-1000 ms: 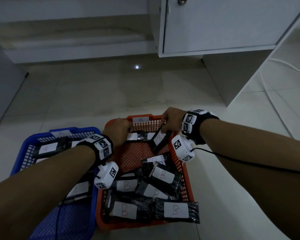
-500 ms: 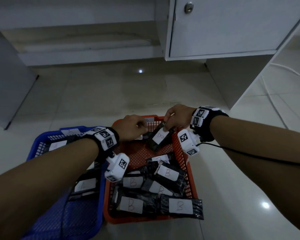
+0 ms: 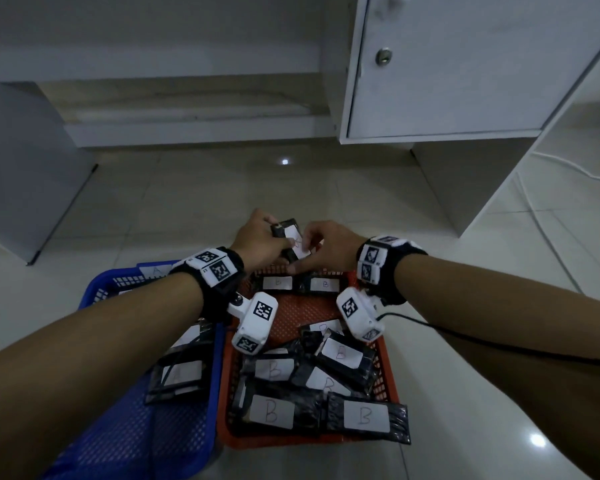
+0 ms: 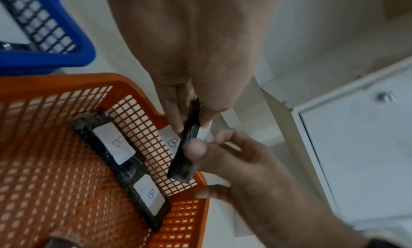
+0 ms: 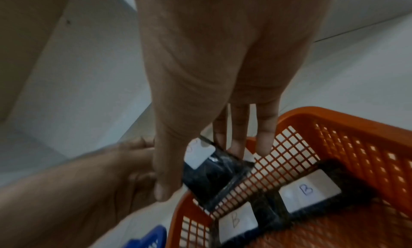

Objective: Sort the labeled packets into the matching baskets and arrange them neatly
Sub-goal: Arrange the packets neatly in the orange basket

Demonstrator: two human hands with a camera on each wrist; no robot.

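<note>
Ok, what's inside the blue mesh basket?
Black packets with white labels lie in the blue mesh basket; the left forearm covers much of it, and their letters are too faint to read.

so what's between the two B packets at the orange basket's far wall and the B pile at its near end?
Bare orange basket floor, as far as the head view shows; the two B packets and B pile lie apart.

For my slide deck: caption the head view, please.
Both hands hold a B-labeled packet above the orange basket's far rim.
</note>
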